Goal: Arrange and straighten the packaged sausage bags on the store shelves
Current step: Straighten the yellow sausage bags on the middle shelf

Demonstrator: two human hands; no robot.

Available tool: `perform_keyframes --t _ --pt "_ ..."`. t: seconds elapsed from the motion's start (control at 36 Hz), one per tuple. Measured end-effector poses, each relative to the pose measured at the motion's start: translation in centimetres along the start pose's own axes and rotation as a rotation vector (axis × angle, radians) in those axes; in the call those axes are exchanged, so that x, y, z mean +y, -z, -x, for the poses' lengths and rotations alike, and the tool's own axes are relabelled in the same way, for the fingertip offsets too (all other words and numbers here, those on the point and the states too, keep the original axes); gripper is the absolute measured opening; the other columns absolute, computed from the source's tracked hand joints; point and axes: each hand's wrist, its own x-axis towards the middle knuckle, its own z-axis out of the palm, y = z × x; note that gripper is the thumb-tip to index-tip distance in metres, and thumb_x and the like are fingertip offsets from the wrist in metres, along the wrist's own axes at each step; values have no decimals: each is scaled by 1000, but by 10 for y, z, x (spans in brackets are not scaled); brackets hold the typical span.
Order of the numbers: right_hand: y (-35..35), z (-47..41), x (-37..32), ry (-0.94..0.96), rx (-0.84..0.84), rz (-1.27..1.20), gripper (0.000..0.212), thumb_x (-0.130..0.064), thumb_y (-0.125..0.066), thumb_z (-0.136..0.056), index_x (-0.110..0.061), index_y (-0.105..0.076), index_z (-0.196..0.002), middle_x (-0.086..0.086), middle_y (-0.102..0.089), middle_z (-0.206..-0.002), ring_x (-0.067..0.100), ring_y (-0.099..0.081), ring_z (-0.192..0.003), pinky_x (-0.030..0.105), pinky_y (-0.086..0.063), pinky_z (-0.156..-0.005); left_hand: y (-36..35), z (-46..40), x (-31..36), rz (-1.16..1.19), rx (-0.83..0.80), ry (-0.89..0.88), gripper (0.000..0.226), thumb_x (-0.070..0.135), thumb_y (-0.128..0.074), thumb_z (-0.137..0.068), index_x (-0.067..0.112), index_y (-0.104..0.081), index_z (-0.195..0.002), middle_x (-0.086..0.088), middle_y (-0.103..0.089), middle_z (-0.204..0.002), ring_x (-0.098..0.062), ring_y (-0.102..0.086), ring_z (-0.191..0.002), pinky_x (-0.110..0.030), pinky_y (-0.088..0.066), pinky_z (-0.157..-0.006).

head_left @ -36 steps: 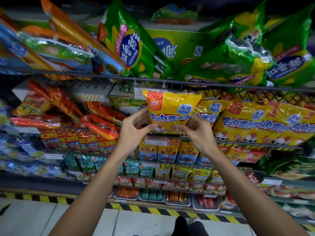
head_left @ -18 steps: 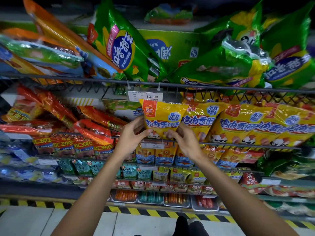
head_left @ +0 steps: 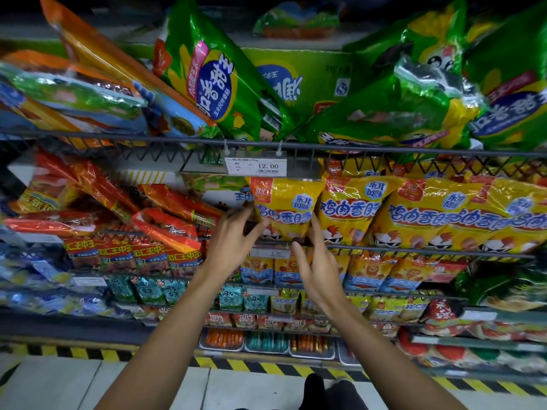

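Yellow sausage bag pushed back from mid-air onto shelf, now upright at left end of yellow row. Both hands loosened: left hand fingertips touch bag, right hand dropped just below.

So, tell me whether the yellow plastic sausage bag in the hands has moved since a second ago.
Yes. The yellow sausage bag went back and down, from covering the white price tag to below it.

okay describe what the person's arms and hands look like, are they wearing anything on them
Both arms are bare up to the frame's bottom edge: no sleeves show. The left hand and right hand wear no gloves, and no watch, bracelet or ring is visible. The fingers are slim, with short nails.
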Motion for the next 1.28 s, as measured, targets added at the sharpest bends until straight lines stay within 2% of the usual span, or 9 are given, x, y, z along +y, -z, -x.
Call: perform_keyframes --t 0.06,0.14,0.47,0.69,0.78,0.83,0.92,1.08,1.28 --pt "-1 -11 -4 -7 -1 119 74 -52 -41 -106 -36 4 -163 -10 -69 -110 -2 -63 -72 10 -42 -54 0 -9 5 -91 35 -6 49 57 -42 -107 17 -65 -124 0 -72 -102 -24 -69 -98 -38 -54 -76" --pt "-1 -30 -7 -30 -23 183 76 -52 -37 -107 -27 7 -163 10 -70 -94 21 -64 -62 25 -37 -46 -1 -27 12 -196 25 56 54 58 -32 -108 15 -64 -110 -5 -67 -78 -30 -69 -75 -33 -39 -56" --pt "3 -42 2 -107 161 262 43 -37 -45 -109 -14 -56 -143 -11 -59 -57 6 -53 -41 21 -31 -41 -1 -38 9 -244 -20 70 61 66 -19 -101 19 -57 -90 -4 -65 -74 -32 -69 -77 -33 -40 -57" --pt "10 -41 0 -65 53 351 42 -39 -48 -108 -10 -57 -137 1 -71 -79 17 -66 -60 32 -50 -50 -3 -43 6 -280 -123 87 75 73 -14 -97 19 -65 -103 -8 -73 -93 -32 -69 -89 -35 -49 -66" --pt "7 -24 5 -46 113 217 51 -41 -53 -106 -16 -49 -150 -2 -72 -121 8 -69 -98 27 -59 -82 0 -46 2 -255 -198 108 75 73 -16 -99 19 -67 -110 -8 -73 -104 -32 -69 -97 -38 -54 -77" --pt "7 -9 10 30 170 139 51 -35 -55 -105 -24 -44 -154 -9 -58 -146 -6 -54 -125 24 -49 -106 0 -46 1 -274 -246 100 77 75 -16 -97 18 -65 -111 -7 -71 -101 -32 -69 -95 -37 -54 -77" --pt "15 1 19 233 268 159 57 -16 -60 -103 -20 -41 -156 -10 -40 -161 8 -35 -150 27 -32 -122 -3 -44 -1 -367 -233 19 67 72 -18 -97 17 -57 -91 -1 -56 -76 -31 -68 -81 -34 -49 -65" --pt "20 -4 21 336 217 312 72 -13 -64 -100 -11 -27 -161 -3 -23 -169 19 -20 -157 30 -17 -128 -5 -41 -3 -311 -126 -27 58 73 -19 -94 27 -46 -71 9 -47 -58 -17 -51 -53 -29 -35 -52" --pt "4 -12 25 381 122 500 69 -26 -62 -101 -10 -31 -160 3 -29 -167 18 -20 -157 46 -20 -127 -8 -41 -5 -265 -94 -20 60 76 -17 -94 30 -50 -74 12 -45 -56 -14 -51 -50 -26 -36 -50"
